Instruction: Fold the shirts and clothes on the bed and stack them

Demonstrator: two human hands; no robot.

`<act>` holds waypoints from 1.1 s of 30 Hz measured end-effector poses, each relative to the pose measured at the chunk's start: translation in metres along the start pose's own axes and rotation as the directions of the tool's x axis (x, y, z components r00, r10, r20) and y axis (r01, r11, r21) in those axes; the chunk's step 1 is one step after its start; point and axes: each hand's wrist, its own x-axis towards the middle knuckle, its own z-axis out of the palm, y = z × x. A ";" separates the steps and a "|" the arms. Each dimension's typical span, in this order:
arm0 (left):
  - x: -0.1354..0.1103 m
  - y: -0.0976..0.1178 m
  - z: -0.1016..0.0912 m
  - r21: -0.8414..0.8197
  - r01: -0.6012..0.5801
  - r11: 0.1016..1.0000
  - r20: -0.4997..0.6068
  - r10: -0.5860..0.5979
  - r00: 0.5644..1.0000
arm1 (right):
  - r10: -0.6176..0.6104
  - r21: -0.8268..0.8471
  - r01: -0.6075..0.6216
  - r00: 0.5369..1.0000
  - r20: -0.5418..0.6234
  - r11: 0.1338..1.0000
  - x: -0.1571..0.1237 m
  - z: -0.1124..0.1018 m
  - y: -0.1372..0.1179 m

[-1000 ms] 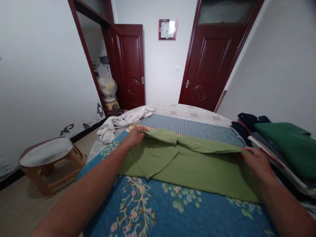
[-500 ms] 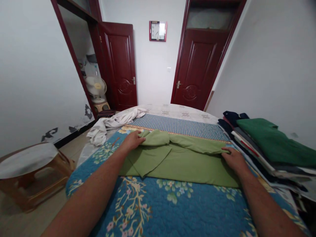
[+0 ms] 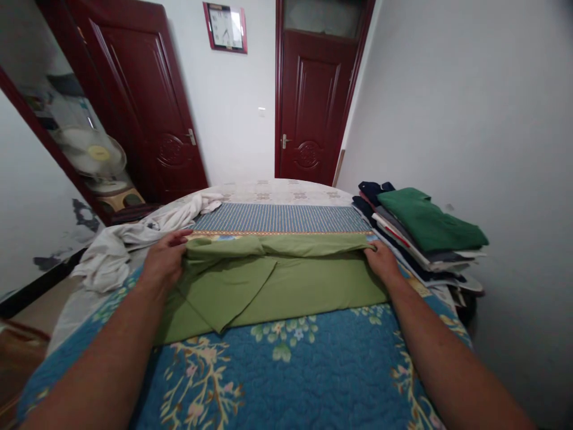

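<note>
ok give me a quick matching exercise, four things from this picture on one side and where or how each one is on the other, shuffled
1. light green garment
2. clock
3. dark green garment
4. white cloth

A. crumpled
B. atop the folded stack
C. between left hand and right hand
D. hung on the far wall

Pairs: 1-C, 2-D, 3-B, 4-A
</note>
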 end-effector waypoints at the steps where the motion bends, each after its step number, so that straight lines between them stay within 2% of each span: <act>1: 0.000 0.000 -0.003 -0.056 0.047 0.997 0.014 -0.047 0.999 | -0.003 -0.007 0.003 1.000 0.002 1.000 0.000 0.000 0.000; 3: -0.003 0.001 -0.008 -0.008 0.089 0.996 0.091 -0.087 0.992 | -0.013 -0.018 0.014 1.000 0.013 1.000 -0.001 -0.001 -0.002; 5: -0.009 0.004 -0.009 0.225 0.010 0.974 0.221 -0.061 0.973 | -0.029 -0.023 0.029 0.999 0.029 0.999 -0.002 -0.001 -0.004; 7: -0.017 0.007 -0.004 0.458 -0.195 0.867 0.352 0.025 0.936 | -0.047 -0.030 0.048 0.998 0.039 0.998 -0.003 -0.001 -0.006; 9: -0.025 0.009 0.006 0.584 -0.383 0.716 0.449 0.108 0.887 | -0.070 -0.038 0.071 0.997 0.042 0.997 -0.005 -0.002 -0.008; 11: -0.029 0.011 0.017 0.648 -0.464 0.604 0.484 0.143 0.863 | -0.089 -0.046 0.091 0.995 0.044 0.995 -0.007 -0.002 -0.011; 13: -0.030 0.012 0.025 0.675 -0.467 0.570 0.461 0.168 0.871 | -0.095 -0.061 0.098 0.994 0.047 0.993 -0.007 -0.003 -0.012; 15: -0.026 0.014 0.026 0.654 -0.444 0.613 0.378 0.243 0.893 | -0.085 -0.083 0.089 0.995 0.051 0.993 -0.006 -0.003 -0.012; 17: -0.023 0.016 0.020 0.614 -0.383 0.690 0.238 0.301 0.923 | -0.072 -0.102 0.078 0.996 0.056 0.992 -0.004 -0.002 -0.009; 20: -0.021 0.016 0.008 0.530 -0.253 0.809 0.031 0.279 0.960 | -0.080 -0.116 0.085 0.995 0.051 0.990 -0.002 -0.001 -0.005; 22: -0.022 0.015 0.001 0.419 -0.208 0.884 -0.049 0.251 0.967 | -0.101 -0.121 0.106 0.994 0.046 0.987 -0.001 0.000 -0.003; 25: -0.024 0.015 -0.006 0.233 -0.180 0.955 -0.017 0.190 0.982 | -0.116 -0.134 0.121 0.992 0.046 0.984 -0.001 0.001 -0.001; 29: -0.024 0.018 -0.018 0.073 -0.161 0.984 0.190 0.144 0.971 | -0.109 -0.130 0.113 0.993 0.033 0.985 -0.002 0.001 -0.003; 33: -0.025 0.019 -0.037 -0.008 -0.145 0.989 0.236 0.142 0.961 | -0.116 -0.106 0.114 0.993 -0.013 0.988 -0.003 -0.004 -0.004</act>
